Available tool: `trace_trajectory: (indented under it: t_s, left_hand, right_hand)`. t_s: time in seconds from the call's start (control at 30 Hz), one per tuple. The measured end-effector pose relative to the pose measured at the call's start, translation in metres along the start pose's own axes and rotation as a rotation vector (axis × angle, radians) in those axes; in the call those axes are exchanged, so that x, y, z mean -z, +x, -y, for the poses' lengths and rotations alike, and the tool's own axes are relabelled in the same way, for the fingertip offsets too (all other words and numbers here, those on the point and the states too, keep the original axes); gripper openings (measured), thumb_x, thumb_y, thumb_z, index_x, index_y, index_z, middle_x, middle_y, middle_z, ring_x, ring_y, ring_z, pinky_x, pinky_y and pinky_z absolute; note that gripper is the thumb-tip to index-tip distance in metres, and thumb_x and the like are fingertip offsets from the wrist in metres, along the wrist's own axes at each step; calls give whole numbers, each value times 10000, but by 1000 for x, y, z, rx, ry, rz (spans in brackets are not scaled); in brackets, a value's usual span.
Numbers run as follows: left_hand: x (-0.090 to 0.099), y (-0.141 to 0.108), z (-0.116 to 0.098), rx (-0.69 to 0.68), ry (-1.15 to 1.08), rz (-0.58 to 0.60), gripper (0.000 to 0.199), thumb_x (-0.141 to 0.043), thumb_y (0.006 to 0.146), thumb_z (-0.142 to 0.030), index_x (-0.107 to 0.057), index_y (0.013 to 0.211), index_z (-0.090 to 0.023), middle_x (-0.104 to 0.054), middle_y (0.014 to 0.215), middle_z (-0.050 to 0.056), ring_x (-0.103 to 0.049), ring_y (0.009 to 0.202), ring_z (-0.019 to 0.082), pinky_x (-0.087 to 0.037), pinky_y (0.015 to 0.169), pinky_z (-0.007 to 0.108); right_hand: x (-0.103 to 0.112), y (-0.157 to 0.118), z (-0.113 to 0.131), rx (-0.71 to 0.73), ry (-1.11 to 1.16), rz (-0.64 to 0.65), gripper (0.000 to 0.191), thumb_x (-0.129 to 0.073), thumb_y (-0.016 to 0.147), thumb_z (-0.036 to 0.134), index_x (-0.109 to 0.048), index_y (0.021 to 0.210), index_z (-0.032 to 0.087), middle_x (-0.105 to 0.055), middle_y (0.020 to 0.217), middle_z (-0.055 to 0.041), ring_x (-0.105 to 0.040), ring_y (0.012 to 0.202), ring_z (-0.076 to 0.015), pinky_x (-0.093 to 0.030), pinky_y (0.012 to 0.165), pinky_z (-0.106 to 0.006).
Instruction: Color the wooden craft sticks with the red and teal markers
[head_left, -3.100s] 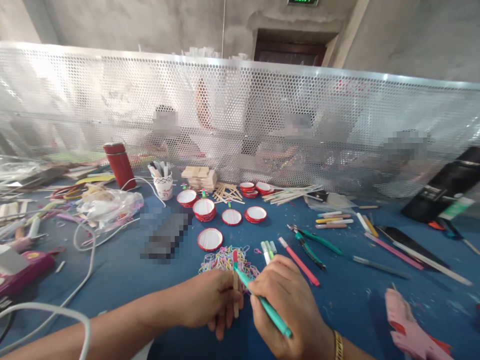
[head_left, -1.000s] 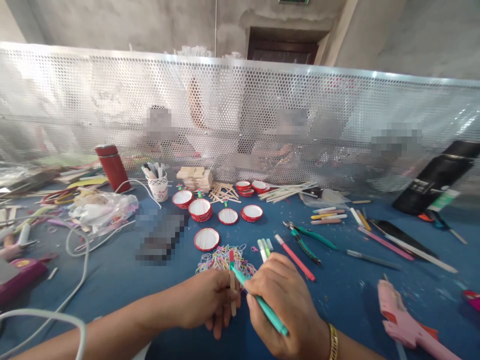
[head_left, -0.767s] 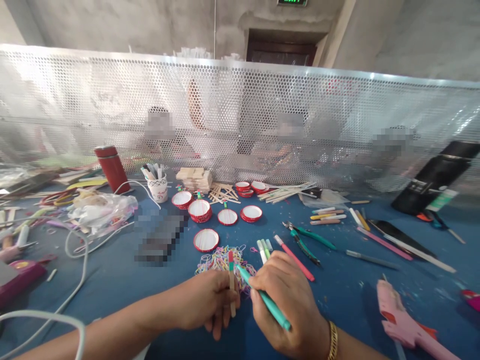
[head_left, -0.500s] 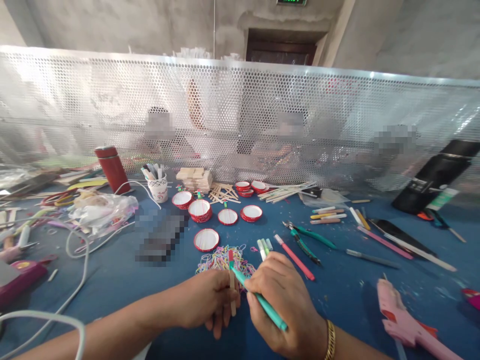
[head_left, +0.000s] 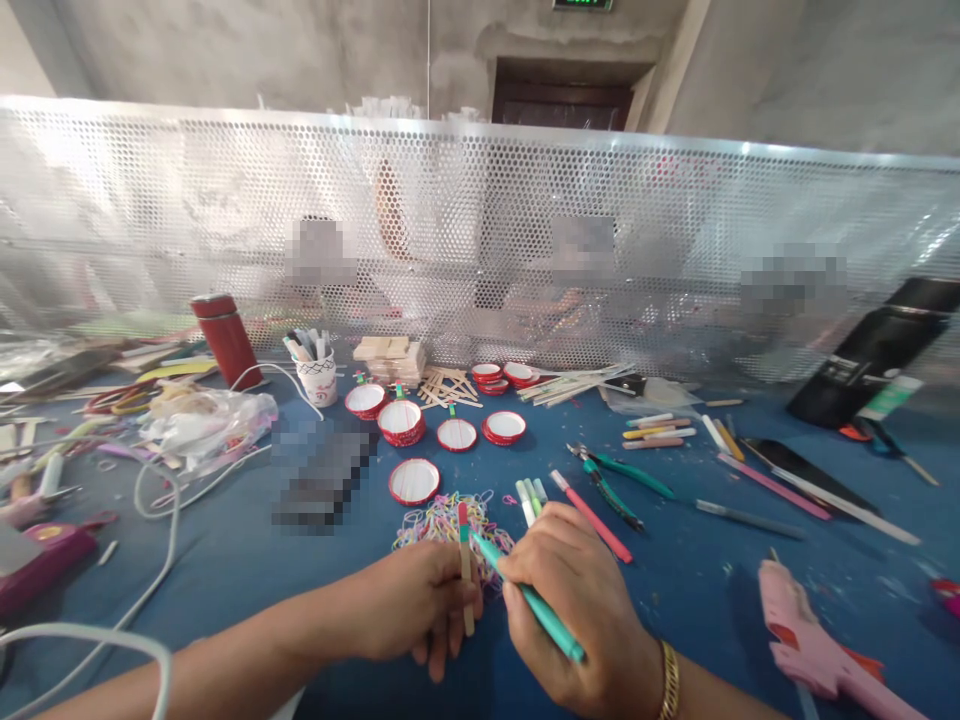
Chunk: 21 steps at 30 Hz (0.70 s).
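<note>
Upright between the fingers of my left hand is a flat wooden craft stick, coloured red at its tip with a green band below. My right hand grips a teal marker like a pen, its tip pointing at the stick's coloured end, just right of it. Behind both hands lies a heap of pastel rubber bands. Several capped markers, one of them red, rest beyond my right hand. A red-rimmed round lid lies past the heap.
More red-rimmed lids stand in stacks farther back. Teal-handled pliers and a pink glue gun lie to the right. On the left are a dark phone-like slab, a white cable, a paper cup of markers and a red flask.
The marker in my right hand has moved slightly right, its tip coming away from the stick. A green band now shows clearly under the red tip. My left hand is nearly still.
</note>
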<state>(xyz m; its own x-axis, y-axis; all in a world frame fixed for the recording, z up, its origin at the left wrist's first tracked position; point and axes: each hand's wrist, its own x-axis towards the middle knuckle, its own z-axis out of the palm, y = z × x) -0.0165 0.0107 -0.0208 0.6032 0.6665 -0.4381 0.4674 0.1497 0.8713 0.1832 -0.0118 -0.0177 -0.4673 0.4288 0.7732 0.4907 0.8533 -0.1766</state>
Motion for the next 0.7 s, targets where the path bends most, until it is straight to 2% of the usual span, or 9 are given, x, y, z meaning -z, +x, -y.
trace_trajectory:
  t_s: [0.23, 0.33, 0.5, 0.7]
  left_hand:
    - [1, 0, 5, -62, 45, 10, 240, -392, 910, -336, -531, 807, -170, -594, 629, -17, -564, 443, 77, -412, 433, 164]
    - [1, -1, 4, -49, 33, 8, 195, -404, 900, -307, -529, 831, -174, -593, 622, -23, -564, 445, 78, -408, 428, 160]
    - [0, -1, 2, -47, 54, 18, 219, -415, 884, -310, -529, 762, -169, -589, 618, -15, -564, 444, 80, -420, 442, 170]
    - [0, -1, 2, -41, 35, -4, 165, -409, 882, -270, -533, 832, -174, -593, 619, -23, -560, 439, 78, -413, 428, 161]
  right_hand:
    - [0, 1, 1, 17, 27, 27, 118, -477, 822, 102, -553, 864, 181, -578, 715, -6, -494, 700, -158, -402, 772, -375]
    - [-1, 1, 1, 16, 13, 2, 116, -479, 816, 89, -547, 845, 178, -561, 694, -9, -480, 689, -159, -398, 754, -373]
    - [-2, 1, 2, 32, 21, 6, 118, -491, 817, 92, -553, 879, 169, -579, 726, -18, -490, 722, -164, -406, 781, -384]
    - [-1, 0, 0, 23, 3, -24, 131, -494, 808, 70, -544, 867, 176, -554, 694, -13, -474, 696, -161, -400, 765, -381]
